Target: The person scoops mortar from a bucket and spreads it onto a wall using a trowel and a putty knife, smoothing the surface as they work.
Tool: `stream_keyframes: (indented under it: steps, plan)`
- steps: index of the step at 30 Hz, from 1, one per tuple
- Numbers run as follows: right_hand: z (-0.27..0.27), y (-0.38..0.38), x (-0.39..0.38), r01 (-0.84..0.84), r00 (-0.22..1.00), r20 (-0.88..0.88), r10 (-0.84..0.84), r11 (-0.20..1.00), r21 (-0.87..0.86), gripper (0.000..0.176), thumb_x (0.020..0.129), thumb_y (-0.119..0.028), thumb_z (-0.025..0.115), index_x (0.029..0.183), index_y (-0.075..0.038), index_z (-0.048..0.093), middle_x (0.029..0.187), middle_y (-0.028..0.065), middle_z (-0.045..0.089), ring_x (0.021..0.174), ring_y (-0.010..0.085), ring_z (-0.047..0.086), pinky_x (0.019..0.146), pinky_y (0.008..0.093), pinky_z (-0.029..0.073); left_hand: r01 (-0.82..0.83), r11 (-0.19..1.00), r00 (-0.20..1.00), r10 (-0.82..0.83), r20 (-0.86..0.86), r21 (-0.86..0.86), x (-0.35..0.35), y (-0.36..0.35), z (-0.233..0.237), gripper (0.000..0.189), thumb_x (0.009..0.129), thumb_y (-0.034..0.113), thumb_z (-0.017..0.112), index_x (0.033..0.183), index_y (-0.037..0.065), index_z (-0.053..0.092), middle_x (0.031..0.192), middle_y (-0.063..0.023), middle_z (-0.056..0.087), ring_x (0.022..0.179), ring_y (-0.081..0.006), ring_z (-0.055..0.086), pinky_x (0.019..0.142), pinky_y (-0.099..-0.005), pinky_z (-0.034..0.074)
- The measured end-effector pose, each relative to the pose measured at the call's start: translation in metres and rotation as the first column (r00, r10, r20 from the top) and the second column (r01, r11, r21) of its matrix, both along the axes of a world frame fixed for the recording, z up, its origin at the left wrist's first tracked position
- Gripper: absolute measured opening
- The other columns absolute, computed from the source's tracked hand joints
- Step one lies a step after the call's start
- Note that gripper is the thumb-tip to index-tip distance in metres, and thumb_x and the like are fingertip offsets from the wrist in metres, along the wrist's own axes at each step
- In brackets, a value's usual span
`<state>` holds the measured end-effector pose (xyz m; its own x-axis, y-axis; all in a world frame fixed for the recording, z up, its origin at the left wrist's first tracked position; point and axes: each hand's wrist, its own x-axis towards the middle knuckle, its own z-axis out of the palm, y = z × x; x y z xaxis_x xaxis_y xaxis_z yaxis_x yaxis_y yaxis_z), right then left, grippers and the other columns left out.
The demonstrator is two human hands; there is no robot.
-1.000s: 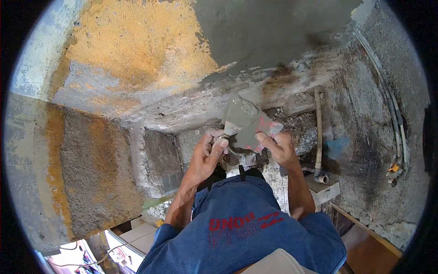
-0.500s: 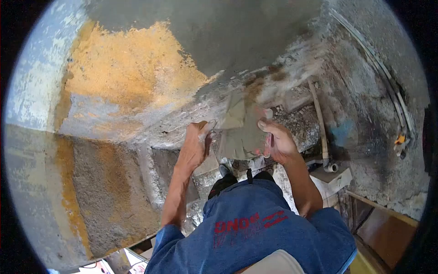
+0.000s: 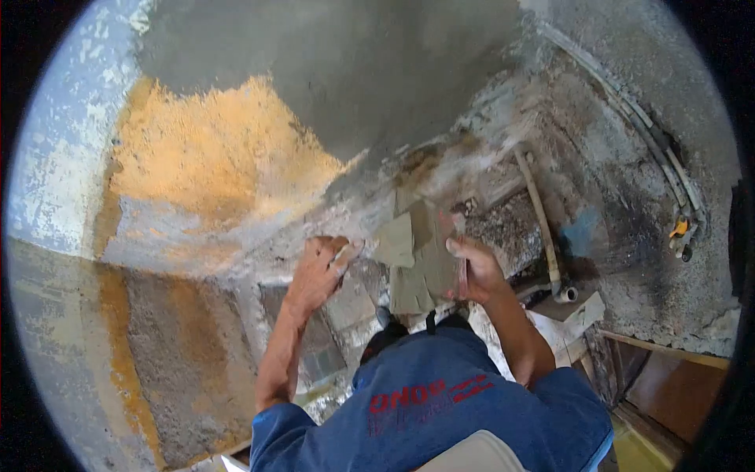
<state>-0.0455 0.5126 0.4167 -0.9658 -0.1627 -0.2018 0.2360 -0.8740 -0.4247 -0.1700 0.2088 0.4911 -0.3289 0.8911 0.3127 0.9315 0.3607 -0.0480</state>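
Note:
My left hand [image 3: 314,275] is closed around the pale handle of a putty knife [image 3: 395,240], whose blade is coated in grey-green plaster. The blade lies over the left part of a flat plaster board [image 3: 431,271]; whether it presses on the load cannot be told. My right hand [image 3: 481,271] grips the board by its reddish right edge, thumb on top. Thick grey-green plaster covers most of the board, which is held above my feet.
Ahead is a wall with smooth grey plaster [image 3: 338,71] and a bare orange patch [image 3: 212,149]. A pipe [image 3: 539,212] runs down to an open elbow on the right. Cables [image 3: 629,102] hang on the right wall. Rough ledges and rubble lie below.
The view has tilted, so the wall and both hands sit lower in the picture. My left hand and the putty knife have shifted slightly left. Both hands keep their holds.

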Motion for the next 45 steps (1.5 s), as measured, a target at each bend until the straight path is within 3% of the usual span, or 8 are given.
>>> stream_keyframes:
  steps: [3,9,12,15,23,27,29,45]
  plan:
    - [-0.007,0.013,0.003,-0.127,0.992,-0.030,0.125,0.988,-0.084,0.046,0.097,-0.021,0.060,0.136,0.002,0.053,0.120,0.0155,0.068,0.108,0.0294,0.070,0.089,0.0441,0.058,0.027,0.996,0.997,-0.033,0.064,0.083,0.003,0.004,-0.005,0.086,0.067,-0.009,0.070,0.145,0.018,0.046,0.124,-0.0107,0.057,0.103,-0.0326,0.054,0.089,-0.0452,0.046]
    - [0.022,0.033,-0.008,0.185,0.977,0.100,-0.188,0.982,0.040,0.047,0.097,-0.026,0.061,0.137,-0.002,0.051,0.121,0.0130,0.066,0.100,0.0268,0.070,0.072,0.0434,0.062,-0.196,0.974,0.967,0.173,0.189,0.111,0.011,-0.008,-0.039,0.075,0.078,-0.010,0.068,0.146,0.012,0.043,0.121,-0.0173,0.054,0.096,-0.0370,0.054,0.089,-0.0448,0.046]
    - [0.029,0.065,-0.033,0.288,0.955,0.005,-0.295,0.934,0.211,0.048,0.097,-0.024,0.064,0.136,0.003,0.052,0.120,0.0124,0.066,0.106,0.0250,0.068,0.084,0.0426,0.058,-0.735,0.675,0.389,0.341,0.856,0.066,0.019,-0.037,-0.098,0.052,0.092,-0.006,0.059,0.142,0.005,0.046,0.116,-0.0221,0.053,0.093,-0.0377,0.053,0.090,-0.0436,0.045]
    - [0.028,0.093,-0.093,0.501,0.866,-0.203,-0.458,0.795,0.343,0.041,0.099,-0.022,0.063,0.131,0.003,0.056,0.118,0.0115,0.065,0.101,0.0216,0.067,0.081,0.0383,0.058,-0.607,0.707,0.766,0.397,0.507,0.364,0.035,-0.029,-0.106,0.028,0.101,0.002,0.047,0.128,-0.005,0.053,0.111,-0.0277,0.054,0.098,-0.0423,0.054,0.092,-0.0446,0.044]
    - [0.082,0.127,-0.256,0.714,0.675,-0.485,-0.556,0.323,0.621,0.026,0.098,-0.022,0.065,0.094,0.004,0.066,0.063,0.0057,0.057,0.050,0.0144,0.056,0.049,0.0328,0.049,-0.565,0.775,0.791,0.412,0.451,0.283,0.023,-0.083,-0.153,0.026,0.100,0.002,0.053,0.124,-0.008,0.053,0.115,-0.0324,0.056,0.105,-0.0502,0.054,0.095,-0.0496,0.044]
    - [0.084,0.126,-0.308,0.709,0.631,-0.511,-0.584,0.165,0.686,0.027,0.097,-0.024,0.068,0.085,0.001,0.067,0.060,0.0020,0.054,0.052,0.0152,0.057,0.049,0.0337,0.050,-0.581,0.755,0.769,0.385,0.511,0.305,-0.006,-0.122,-0.176,0.029,0.100,0.006,0.055,0.126,-0.009,0.053,0.118,-0.0329,0.056,0.105,-0.0516,0.054,0.095,-0.0505,0.044]
    - [0.068,0.134,-0.337,0.739,0.462,-0.717,-0.522,-0.221,0.637,0.027,0.096,-0.021,0.069,0.080,0.001,0.067,0.063,0.0025,0.058,0.052,0.0131,0.055,0.048,0.0311,0.045,-0.597,0.762,0.736,0.395,0.550,0.251,-0.019,-0.142,-0.180,0.030,0.101,0.007,0.054,0.127,-0.008,0.054,0.118,-0.0325,0.057,0.107,-0.0513,0.054,0.096,-0.0508,0.043]
    - [0.145,0.040,-0.345,0.592,0.520,-0.652,-0.552,-0.318,0.741,0.031,0.093,-0.018,0.070,0.097,0.013,0.070,0.083,0.0124,0.070,0.069,0.0192,0.068,0.063,0.0373,0.059,-0.610,0.787,0.514,0.310,0.800,0.087,-0.098,-0.232,-0.201,0.035,0.107,0.018,0.047,0.132,-0.006,0.054,0.119,-0.0258,0.057,0.111,-0.0418,0.056,0.100,-0.0470,0.043]
